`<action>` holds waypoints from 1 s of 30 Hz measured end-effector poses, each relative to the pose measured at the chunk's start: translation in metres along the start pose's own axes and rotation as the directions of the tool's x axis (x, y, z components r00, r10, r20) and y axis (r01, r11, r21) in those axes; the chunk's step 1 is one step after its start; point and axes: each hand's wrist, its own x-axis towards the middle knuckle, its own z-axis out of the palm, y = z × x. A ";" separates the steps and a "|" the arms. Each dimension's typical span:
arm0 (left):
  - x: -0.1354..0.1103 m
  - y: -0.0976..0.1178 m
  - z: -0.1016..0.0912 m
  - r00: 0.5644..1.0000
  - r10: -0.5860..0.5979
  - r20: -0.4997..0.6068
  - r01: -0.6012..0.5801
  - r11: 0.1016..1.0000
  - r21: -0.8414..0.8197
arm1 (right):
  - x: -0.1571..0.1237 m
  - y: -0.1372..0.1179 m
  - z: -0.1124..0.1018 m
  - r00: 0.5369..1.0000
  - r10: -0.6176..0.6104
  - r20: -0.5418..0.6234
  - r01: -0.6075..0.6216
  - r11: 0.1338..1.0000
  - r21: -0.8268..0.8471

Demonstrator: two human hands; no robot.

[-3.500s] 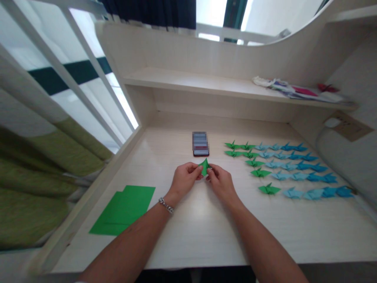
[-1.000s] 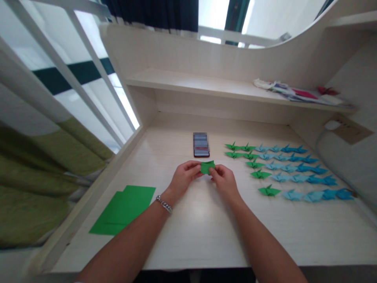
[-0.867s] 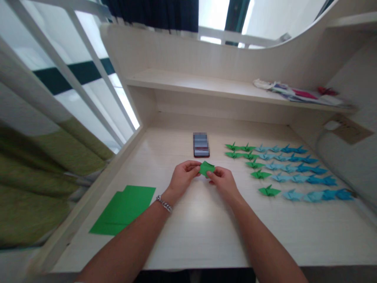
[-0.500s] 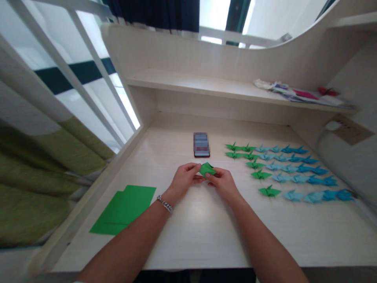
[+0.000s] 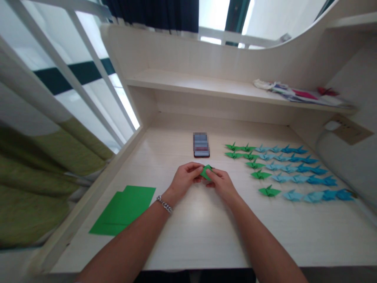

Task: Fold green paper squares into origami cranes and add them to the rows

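Observation:
A small folded piece of green origami paper (image 5: 207, 171) is pinched between both hands, above the middle of the desk. My left hand (image 5: 186, 175) grips its left side, with a chain bracelet on the wrist. Across from it, my right hand (image 5: 220, 179) is closed on the right side, its thumb lying over the paper's face. Fingers cover part of the folds. Just beyond the hands lies a phone (image 5: 201, 145), its screen blurred. Flat green paper sheets (image 5: 126, 208) rest to the left of my left forearm.
Rows of folded paper cranes stand on the right of the desk (image 5: 200, 236): green cranes (image 5: 269, 191), light blue cranes (image 5: 313, 196) and darker blue cranes (image 5: 344, 195). A shelf (image 5: 188, 86) at the back bears papers (image 5: 303, 94). A charger (image 5: 332, 125) sits in the wall socket.
My right thumb and fingers have shifted slightly left over the green paper, which shows less of its surface and looks more compact. The cranes, sheets and phone have stayed put.

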 end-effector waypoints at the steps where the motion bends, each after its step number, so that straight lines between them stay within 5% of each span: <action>1: 0.000 0.000 0.000 1.000 -0.021 0.010 0.021 1.000 -0.013 | 0.000 0.000 0.000 1.000 -0.008 0.007 0.008 1.000 -0.011; 13: -0.001 0.002 -0.001 0.999 -0.007 0.044 0.008 1.000 -0.023 | -0.006 -0.006 -0.003 0.970 -0.171 0.173 0.213 0.940 -0.265; 24: -0.002 0.004 0.000 0.990 0.038 0.136 -0.044 0.998 0.040 | -0.003 -0.004 -0.001 0.997 0.060 0.058 -0.067 0.990 0.124; 30: -0.005 0.011 -0.003 0.976 0.063 0.209 -0.070 0.997 0.024 | -0.008 -0.020 -0.007 0.977 0.151 0.152 -0.191 0.936 0.295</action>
